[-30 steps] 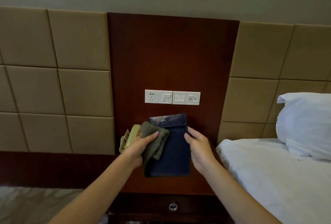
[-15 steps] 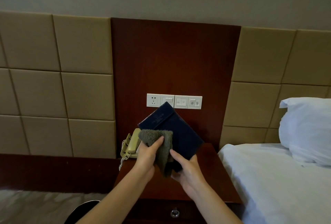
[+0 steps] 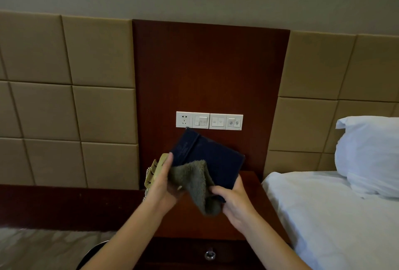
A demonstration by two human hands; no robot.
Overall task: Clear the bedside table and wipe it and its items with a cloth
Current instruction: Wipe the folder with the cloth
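Navy-blue and tilted, the folder (image 3: 207, 157) hangs above the bedside table (image 3: 259, 194). The right hand (image 3: 235, 200) has its fingers curled round the near corner, while the left hand (image 3: 164, 185) grips the grey-green cloth (image 3: 194, 181) against the cover. Wiping of items looks underway, but the cream telephone (image 3: 154, 172) sits at the table's far left, so clearing and wiping the top seem left to do.

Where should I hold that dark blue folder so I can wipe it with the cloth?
Pinch the dark blue folder at its lower corner, coming from below on the right, as the right hand does. It is thin, flat and tilted up in the air, so a corner pinch should hold it and leaves the wide face bare for the cloth in the left hand.
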